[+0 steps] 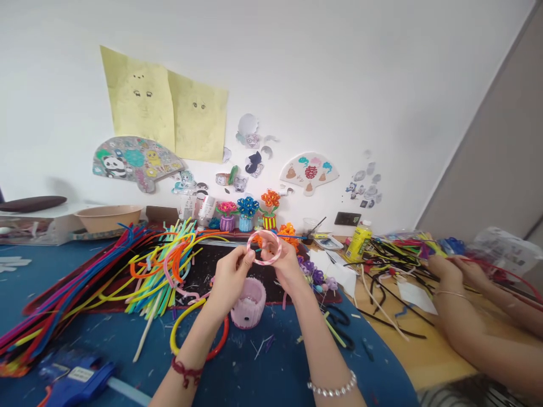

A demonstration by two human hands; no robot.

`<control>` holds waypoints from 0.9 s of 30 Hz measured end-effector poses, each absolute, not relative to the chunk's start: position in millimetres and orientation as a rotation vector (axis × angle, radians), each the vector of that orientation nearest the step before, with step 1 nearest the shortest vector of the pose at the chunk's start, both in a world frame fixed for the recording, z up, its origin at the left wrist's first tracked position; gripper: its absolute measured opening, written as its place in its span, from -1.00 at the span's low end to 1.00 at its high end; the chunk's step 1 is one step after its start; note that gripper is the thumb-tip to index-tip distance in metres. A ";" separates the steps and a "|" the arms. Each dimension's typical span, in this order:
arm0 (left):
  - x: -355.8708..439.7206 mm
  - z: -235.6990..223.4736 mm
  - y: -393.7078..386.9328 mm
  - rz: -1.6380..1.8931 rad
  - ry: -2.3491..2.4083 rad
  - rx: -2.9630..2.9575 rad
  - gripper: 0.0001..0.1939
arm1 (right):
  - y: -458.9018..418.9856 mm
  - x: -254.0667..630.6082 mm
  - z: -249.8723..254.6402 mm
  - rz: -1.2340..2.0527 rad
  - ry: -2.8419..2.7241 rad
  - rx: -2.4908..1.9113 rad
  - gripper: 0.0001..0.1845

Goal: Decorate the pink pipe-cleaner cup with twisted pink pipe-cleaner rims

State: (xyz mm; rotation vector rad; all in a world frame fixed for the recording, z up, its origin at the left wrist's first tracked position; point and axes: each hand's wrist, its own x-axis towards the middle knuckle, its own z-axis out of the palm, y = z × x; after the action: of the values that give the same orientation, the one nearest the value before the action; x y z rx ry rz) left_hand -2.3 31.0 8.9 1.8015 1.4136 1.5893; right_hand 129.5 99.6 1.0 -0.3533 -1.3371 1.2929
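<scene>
The hands hold a striped pink ring near a lilac pot.

Before me: white wall, brightly lit, top centre; yellow drawing sheets, upper left; grey-brown panel, upper right; blue table surface, bottom centre; wooden tabletop, lower right.

Bare forearms reach forward, angled together; the left hand pinches, thumb uppermost, while the right hand (just beside it) curls its fingers inward.
</scene>
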 end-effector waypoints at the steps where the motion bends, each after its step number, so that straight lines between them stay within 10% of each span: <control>1: -4.4 9.4 30.8 1.597 1.471 1.836 -0.66 | 100.9 130.5 1.0 1.290 -1.300 -0.379 -0.61; 27: -23.4 5.2 35.6 1.250 1.900 2.156 -0.73 | 103.6 142.7 2.1 1.327 -1.377 -0.596 -0.61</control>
State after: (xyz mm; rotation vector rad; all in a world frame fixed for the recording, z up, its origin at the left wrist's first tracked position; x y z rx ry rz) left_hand -23.4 35.6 5.2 2.1562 1.9005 1.2503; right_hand 142.7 103.6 2.1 -0.5958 -1.3771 1.3269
